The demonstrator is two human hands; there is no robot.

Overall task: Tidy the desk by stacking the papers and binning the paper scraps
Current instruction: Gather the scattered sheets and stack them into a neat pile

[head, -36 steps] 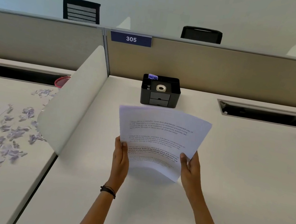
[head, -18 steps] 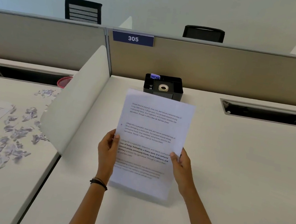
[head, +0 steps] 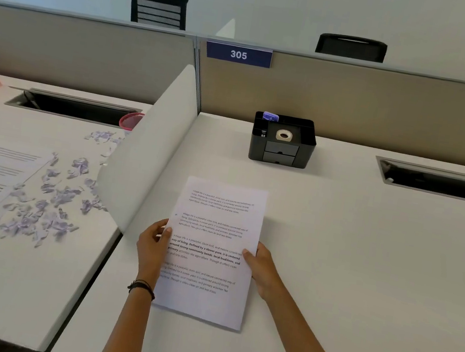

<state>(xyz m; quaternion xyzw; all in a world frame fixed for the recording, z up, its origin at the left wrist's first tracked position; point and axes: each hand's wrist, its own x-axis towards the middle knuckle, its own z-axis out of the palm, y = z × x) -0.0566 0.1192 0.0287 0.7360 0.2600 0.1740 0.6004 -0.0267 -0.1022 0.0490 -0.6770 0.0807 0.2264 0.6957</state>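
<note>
since the desk (head: pixel 362 272) is right under them, i'd square the papers (head: pixel 217 228) flat at its near middle. left hand (head: pixel 151 249) and right hand (head: pixel 263 272) each pinch a side edge, so let go evenly. scraps (head: pixel 46 207) sit off left.

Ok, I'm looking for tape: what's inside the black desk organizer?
A white tape roll lies in the top tray of the black organizer, and a purple item sticks up at its back left corner. Its two front drawers are closed, so their contents are hidden.

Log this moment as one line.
left hand and right hand hold printed sheets by side edges | paper scraps unbinned, neighbouring desk
</note>
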